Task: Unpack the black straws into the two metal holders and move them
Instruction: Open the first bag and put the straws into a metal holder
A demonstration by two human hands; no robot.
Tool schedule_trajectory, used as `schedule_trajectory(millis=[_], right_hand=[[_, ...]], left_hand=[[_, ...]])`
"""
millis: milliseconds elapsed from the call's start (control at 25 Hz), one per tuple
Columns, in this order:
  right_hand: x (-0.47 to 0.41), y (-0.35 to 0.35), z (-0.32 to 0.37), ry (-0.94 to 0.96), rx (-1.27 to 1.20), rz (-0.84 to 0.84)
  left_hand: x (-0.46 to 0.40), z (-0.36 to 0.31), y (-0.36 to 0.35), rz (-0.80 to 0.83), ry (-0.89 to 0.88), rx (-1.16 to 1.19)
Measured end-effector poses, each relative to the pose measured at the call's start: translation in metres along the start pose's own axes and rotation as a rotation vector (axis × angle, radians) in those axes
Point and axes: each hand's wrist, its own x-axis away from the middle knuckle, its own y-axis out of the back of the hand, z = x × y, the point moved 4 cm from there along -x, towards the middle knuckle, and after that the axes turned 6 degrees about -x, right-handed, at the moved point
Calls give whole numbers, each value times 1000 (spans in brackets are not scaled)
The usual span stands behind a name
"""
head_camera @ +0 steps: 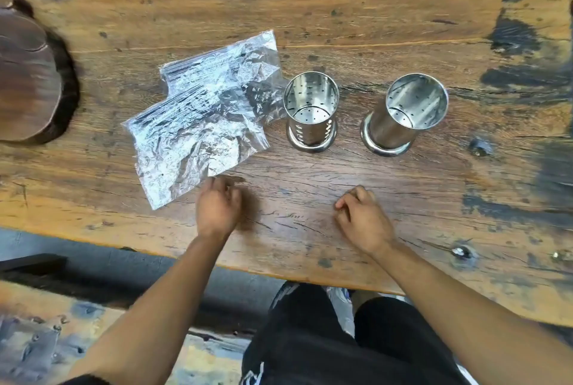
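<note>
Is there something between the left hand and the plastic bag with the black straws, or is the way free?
Nothing visible blocks it. The left hand hovers right beside the near edge of the plastic bag, with only bare table between. Both metal holders stand off to the right.

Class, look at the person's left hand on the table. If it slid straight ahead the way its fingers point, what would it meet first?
Probably the plastic bag of black straws: the left hand points up towards its near edge, though the fingertips may pass just right of the corner.
</note>
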Motion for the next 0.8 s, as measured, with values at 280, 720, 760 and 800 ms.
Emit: schedule_trajectory(millis=[280, 720, 760, 800], right_hand=[[-31, -28, 29, 161, 242, -169], [-44, -55, 1, 67, 463, -198], [-44, -54, 2, 65, 463, -198], [-43, -54, 2, 66, 465, -198]], left_hand=[[-115, 45, 37, -246, -4, -193], [-181, 72, 5, -126, -184, -417], [-176, 71, 4, -137, -185, -403], [-170, 70, 3, -143, -181, -383]])
